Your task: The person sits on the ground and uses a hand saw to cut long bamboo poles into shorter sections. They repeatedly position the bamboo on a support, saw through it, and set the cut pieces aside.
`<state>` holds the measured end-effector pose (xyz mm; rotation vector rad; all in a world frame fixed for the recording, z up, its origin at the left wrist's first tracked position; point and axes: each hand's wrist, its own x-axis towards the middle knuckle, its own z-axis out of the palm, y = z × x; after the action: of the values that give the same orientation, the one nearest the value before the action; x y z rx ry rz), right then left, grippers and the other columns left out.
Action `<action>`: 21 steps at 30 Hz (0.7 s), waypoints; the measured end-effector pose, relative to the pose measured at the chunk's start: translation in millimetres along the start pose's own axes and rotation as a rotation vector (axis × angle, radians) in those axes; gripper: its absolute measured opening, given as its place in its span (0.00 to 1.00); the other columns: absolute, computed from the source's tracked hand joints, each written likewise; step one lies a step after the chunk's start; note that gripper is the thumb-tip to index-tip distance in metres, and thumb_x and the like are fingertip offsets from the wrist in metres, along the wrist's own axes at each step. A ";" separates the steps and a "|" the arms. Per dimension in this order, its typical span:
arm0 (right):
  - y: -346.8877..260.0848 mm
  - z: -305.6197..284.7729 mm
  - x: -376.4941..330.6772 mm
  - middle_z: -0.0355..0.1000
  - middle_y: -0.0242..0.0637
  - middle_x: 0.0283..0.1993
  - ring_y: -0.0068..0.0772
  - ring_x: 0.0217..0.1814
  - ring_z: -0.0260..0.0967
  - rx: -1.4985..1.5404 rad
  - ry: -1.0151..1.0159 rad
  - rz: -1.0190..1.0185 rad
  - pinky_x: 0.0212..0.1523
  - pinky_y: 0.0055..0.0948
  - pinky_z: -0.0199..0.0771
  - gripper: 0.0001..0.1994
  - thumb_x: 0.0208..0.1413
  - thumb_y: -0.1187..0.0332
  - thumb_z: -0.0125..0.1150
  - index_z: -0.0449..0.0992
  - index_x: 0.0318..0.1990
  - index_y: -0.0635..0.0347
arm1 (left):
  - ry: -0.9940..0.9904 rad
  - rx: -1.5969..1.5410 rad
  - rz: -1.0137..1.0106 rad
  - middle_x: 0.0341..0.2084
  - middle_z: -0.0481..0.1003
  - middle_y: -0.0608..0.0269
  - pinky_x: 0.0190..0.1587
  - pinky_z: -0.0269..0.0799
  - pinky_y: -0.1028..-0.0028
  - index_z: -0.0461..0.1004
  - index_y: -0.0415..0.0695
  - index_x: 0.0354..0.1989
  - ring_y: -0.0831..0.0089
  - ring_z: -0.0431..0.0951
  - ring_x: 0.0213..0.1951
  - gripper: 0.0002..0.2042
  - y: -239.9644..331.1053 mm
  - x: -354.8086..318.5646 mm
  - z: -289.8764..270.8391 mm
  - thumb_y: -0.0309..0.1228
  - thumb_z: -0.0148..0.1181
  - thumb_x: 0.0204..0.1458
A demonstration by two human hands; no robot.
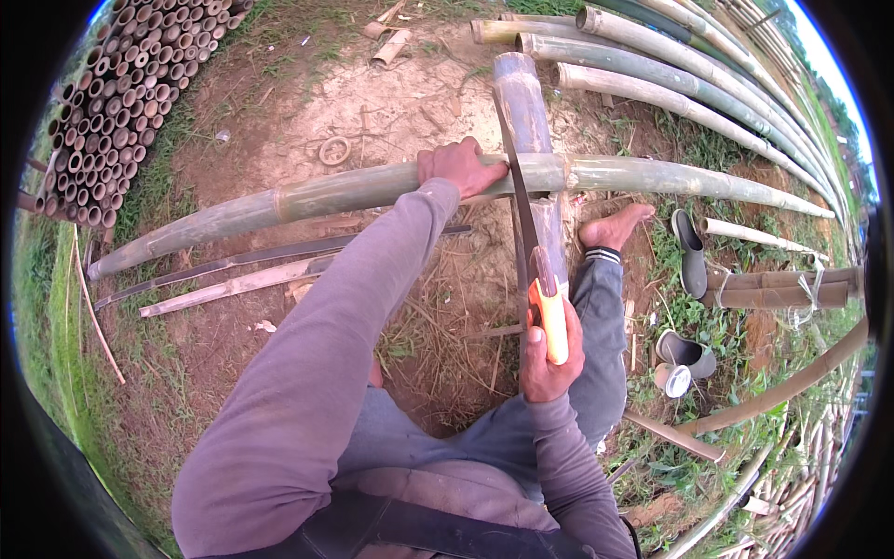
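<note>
Far left: tubes (116, 102), short-cut bamboo, dry and brown, stacked with round hollow ends exposed. Beside these, a pole (345, 191): green-grey bamboo, smooth, ringed at the nodes, laid crosswise over the ground and shown curved by the lens. Below it, slats (233, 289), one dark, one pale, narrow and flat-lying. Above it, a ring (334, 150), thin and pale, laid on bare, dusty soil. At centre, a crosspiece (523, 88): thick, scuffed, grey-brown, passed beneath the pole at roughly a right angle. Across both, a saw (521, 196): blade long, dark and tapered; handle orange, with a paler yellow part. Upper right, long poles (689, 93), green to straw-coloured, laid side by side. Right, two shoes (691, 256), grey and smooth, and a cup (672, 379), pale and round-topped, set against the nearer shoe.

Grip: by the left hand (458, 166) the pole is clasped from above, fingers curled over it, thumb pointed toward the blade. By the right hand (551, 363) the saw handle is tightly enclosed.

Placement: the pole is lain directly under the left palm and ahead of the right hand. It is crossed by the blade just right of the left thumb, close to the crosspiece; the depth of any cut cannot be told.
</note>
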<state>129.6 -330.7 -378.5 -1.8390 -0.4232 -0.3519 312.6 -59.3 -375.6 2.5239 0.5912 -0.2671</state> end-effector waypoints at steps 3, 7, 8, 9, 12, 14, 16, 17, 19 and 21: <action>-4.0 -1.1 1.3 0.81 0.47 0.52 0.38 0.51 0.82 -0.003 -0.011 0.007 0.54 0.35 0.81 0.26 0.65 0.64 0.71 0.72 0.64 0.71 | -0.008 0.004 -0.001 0.49 0.85 0.56 0.63 0.64 0.61 0.80 0.53 0.58 0.60 0.83 0.55 0.36 0.4 -0.7 -0.9 0.66 0.59 0.49; -4.5 -2.1 4.3 0.82 0.48 0.53 0.38 0.52 0.82 -0.005 -0.009 -0.007 0.55 0.36 0.81 0.25 0.66 0.64 0.70 0.73 0.63 0.71 | -0.001 0.027 0.000 0.48 0.85 0.57 0.62 0.64 0.60 0.80 0.53 0.57 0.60 0.83 0.54 0.36 1.7 -1.8 -1.1 0.67 0.58 0.49; -4.0 -3.0 4.5 0.82 0.48 0.53 0.38 0.52 0.82 -0.015 -0.012 -0.009 0.55 0.35 0.81 0.25 0.66 0.65 0.70 0.73 0.63 0.71 | 0.007 0.028 0.005 0.48 0.85 0.57 0.61 0.64 0.60 0.80 0.52 0.56 0.60 0.83 0.54 0.35 2.0 -2.3 -1.2 0.67 0.58 0.49; -4.0 -4.4 3.8 0.82 0.48 0.53 0.38 0.52 0.82 -0.025 -0.014 -0.012 0.55 0.35 0.81 0.24 0.66 0.65 0.70 0.74 0.63 0.71 | 0.012 0.029 0.006 0.47 0.85 0.57 0.60 0.65 0.59 0.81 0.52 0.54 0.60 0.83 0.53 0.35 2.2 -2.8 -1.3 0.67 0.58 0.49; -7.1 -10.6 -1.4 0.82 0.48 0.53 0.38 0.52 0.82 -0.064 -0.028 -0.023 0.55 0.35 0.81 0.24 0.66 0.65 0.70 0.74 0.63 0.71 | 0.014 0.034 0.009 0.48 0.85 0.57 0.61 0.64 0.59 0.80 0.51 0.56 0.60 0.83 0.54 0.35 2.3 -3.4 -1.2 0.67 0.57 0.50; -11.1 -13.2 -4.4 0.82 0.47 0.53 0.39 0.52 0.82 -0.042 -0.024 -0.033 0.54 0.35 0.81 0.23 0.66 0.66 0.70 0.74 0.63 0.70 | 0.019 0.039 0.013 0.48 0.85 0.57 0.61 0.64 0.59 0.80 0.51 0.56 0.60 0.83 0.54 0.36 1.5 -2.6 -0.2 0.67 0.57 0.50; -11.8 -10.8 -1.4 0.82 0.47 0.52 0.39 0.51 0.82 0.028 -0.010 -0.040 0.54 0.35 0.81 0.22 0.65 0.66 0.70 0.75 0.62 0.70 | 0.023 0.033 0.018 0.48 0.85 0.56 0.61 0.64 0.59 0.80 0.51 0.57 0.60 0.83 0.54 0.36 0.1 -1.2 2.3 0.67 0.57 0.50; -10.2 -6.8 3.0 0.82 0.46 0.51 0.39 0.51 0.82 0.043 0.002 -0.003 0.54 0.35 0.81 0.22 0.65 0.66 0.70 0.76 0.61 0.70 | 0.028 0.033 0.019 0.48 0.85 0.56 0.61 0.64 0.59 0.80 0.51 0.57 0.60 0.83 0.54 0.36 -0.5 -0.4 3.6 0.67 0.57 0.50; -1.1 5.5 17.5 0.83 0.45 0.50 0.39 0.51 0.82 0.070 0.032 0.072 0.53 0.35 0.81 0.20 0.64 0.67 0.71 0.78 0.59 0.69 | 0.035 0.035 0.017 0.48 0.85 0.56 0.61 0.64 0.58 0.80 0.51 0.57 0.59 0.83 0.54 0.36 -1.4 -0.1 6.0 0.68 0.57 0.50; 16.1 20.0 37.6 0.83 0.45 0.49 0.39 0.50 0.82 0.014 -0.018 0.015 0.54 0.34 0.80 0.19 0.63 0.67 0.71 0.79 0.57 0.68 | 0.054 0.031 0.031 0.48 0.85 0.55 0.61 0.64 0.58 0.80 0.51 0.57 0.59 0.83 0.54 0.37 -0.8 -1.4 6.0 0.68 0.57 0.50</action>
<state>171.0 -311.9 -381.4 -1.8322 -0.4225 -0.3216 310.6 -62.4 -380.6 2.5752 0.5727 -0.1996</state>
